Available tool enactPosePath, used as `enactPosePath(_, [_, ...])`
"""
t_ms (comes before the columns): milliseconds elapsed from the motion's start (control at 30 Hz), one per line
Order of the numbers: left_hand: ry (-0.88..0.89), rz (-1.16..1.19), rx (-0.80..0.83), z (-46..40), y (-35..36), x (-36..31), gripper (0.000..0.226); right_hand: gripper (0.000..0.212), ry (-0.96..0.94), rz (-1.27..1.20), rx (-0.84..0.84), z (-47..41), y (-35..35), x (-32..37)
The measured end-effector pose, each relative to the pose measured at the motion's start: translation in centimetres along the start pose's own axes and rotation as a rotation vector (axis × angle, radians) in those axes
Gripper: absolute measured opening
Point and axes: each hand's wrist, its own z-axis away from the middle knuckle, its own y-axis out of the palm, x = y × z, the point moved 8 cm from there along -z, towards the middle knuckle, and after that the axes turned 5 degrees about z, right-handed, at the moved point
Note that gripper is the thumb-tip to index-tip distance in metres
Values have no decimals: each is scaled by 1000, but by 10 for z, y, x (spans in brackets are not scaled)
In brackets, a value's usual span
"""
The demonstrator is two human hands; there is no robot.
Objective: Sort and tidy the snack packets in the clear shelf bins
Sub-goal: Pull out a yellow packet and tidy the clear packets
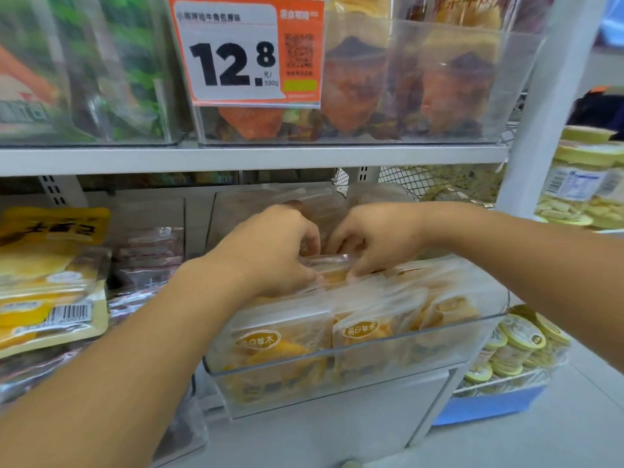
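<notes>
A clear shelf bin [354, 363] on the lower shelf holds several upright packets of yellow dried fruit [280, 339] with white tops. Both my hands reach into its back part. My left hand [270, 251] and my right hand [374, 238] have curled fingers that pinch the top edge of one clear-topped packet [329, 265] between them. The fingertips are partly hidden behind the packets.
A bin to the left holds yellow mango packets [50, 282] and dark red packets [148, 255]. The upper shelf carries clear bins of orange snacks [439, 86] with an orange price tag [246, 52]. Jars with yellow lids [520, 342] stand at the right beyond a white post [540, 113].
</notes>
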Motion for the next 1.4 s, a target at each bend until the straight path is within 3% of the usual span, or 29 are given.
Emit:
enactPosePath(100, [-5,-35,-51,-4,-3,1,22,18,1,-147,-209,35,-28,-1])
enactPosePath(167, [-9,23,-64,-8,-2,6,22,29,-34,-263,-260,59,-39,7])
enactPosePath(267, [-9,95,-74,-13,1,12,21,55,-68,-204,-109,73,-25,25])
enactPosePath(333, [-7,140,-81,-15,1,12,21,74,-75,-37,85,67,0,29])
enactPosePath(400, [-1,174,-79,-16,2,12,21,77,-27,-64,311,54,22,25])
enactPosePath(500, [13,204,-74,-17,5,12,18,43,3,-435,568,27,50,29])
enactPosePath(533, [21,208,-76,-17,6,13,16,30,6,-573,567,15,54,32])
enactPosePath(600, [23,205,-87,-17,8,16,15,16,29,-599,476,-6,61,31])
enactPosePath(700, [29,175,-85,-18,8,15,15,26,99,-485,362,-21,63,25])
enactPosePath(867, [11,183,-65,-20,7,11,12,14,190,-684,374,-21,57,19])
enactPosePath(933, [37,213,-66,-17,4,6,23,9,218,-735,452,-13,58,15])
enactPosePath(1033, [81,277,-35,-12,5,-2,32,43,296,-859,565,0,65,-2])
enactPosePath(1167, [128,277,-7,-12,11,-2,35,43,231,-947,629,21,58,0])
enactPosePath(1267, [122,324,33,-12,17,2,27,68,96,-960,713,40,51,7])
enactPosePath(1333, [131,358,98,-10,20,1,14,68,15,-863,758,49,50,15])
enactPosePath(1400, [127,341,197,-3,19,-2,28,80,-55,-606,794,51,50,28])
